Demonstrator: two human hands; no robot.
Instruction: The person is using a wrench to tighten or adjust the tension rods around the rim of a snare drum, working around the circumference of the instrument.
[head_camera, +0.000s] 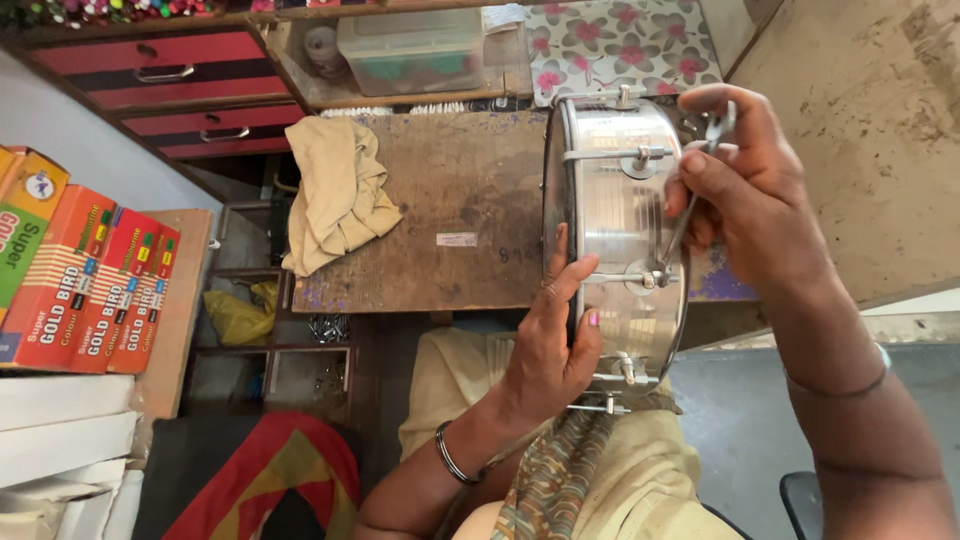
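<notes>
A shiny metal drum shell (618, 215) stands on its edge on my lap, against the front of a worn wooden board (440, 200). My left hand (550, 335) grips the drum's near rim, thumb across the drumhead side. My right hand (745, 195) holds a thin metal tuning key (690, 205) whose lower end sits on a tension lug (655, 278) on the shell. More lugs and rods run around the shell.
A beige cloth (338, 195) lies on the board's left part. Several red and orange boxes (85, 280) are stacked at the left. Red drawers (160, 70) and a clear plastic tub (412, 50) sit behind. A flowered cloth (620, 45) lies at the back.
</notes>
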